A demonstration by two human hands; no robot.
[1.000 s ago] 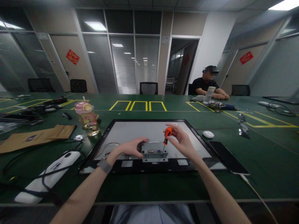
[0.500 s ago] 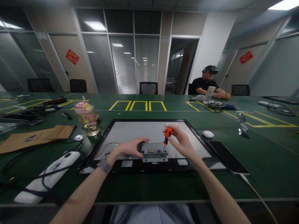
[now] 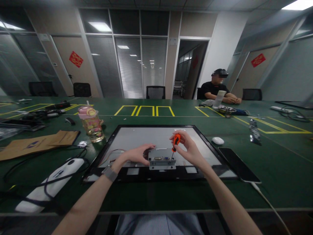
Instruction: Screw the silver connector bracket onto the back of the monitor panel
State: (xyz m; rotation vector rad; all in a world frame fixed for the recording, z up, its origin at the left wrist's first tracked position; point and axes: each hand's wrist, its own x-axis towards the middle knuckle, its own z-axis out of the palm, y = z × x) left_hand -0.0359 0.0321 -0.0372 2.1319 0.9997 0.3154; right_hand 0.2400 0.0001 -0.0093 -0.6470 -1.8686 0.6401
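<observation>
A flat panel with a black frame point(image 3: 195, 130) and a grey back lies on the green table. Near its front edge stands a metal bracket point(image 3: 162, 166) with a row of connector ports. My left hand point(image 3: 139, 154), a watch on its wrist, grips the bracket's left side between thumb and fingers. In my right hand point(image 3: 189, 148) is an orange and black screwdriver point(image 3: 176, 141), tilted slightly, its shaft pointing down at the right end of the bracket. Whether the tip sits in a screw is too small to tell.
Left of the panel are a pink-lidded bottle point(image 3: 91, 125), a brown paper bag point(image 3: 36, 143) and a white power strip point(image 3: 52, 186) with black cables. Right of it lie a white mouse point(image 3: 217, 140) and a phone point(image 3: 238, 164). A person point(image 3: 217, 86) sits across the table.
The screwdriver's handle has turned a little in my right hand, and its shaft has shifted slightly right. My left hand and the bracket look unmoved.
</observation>
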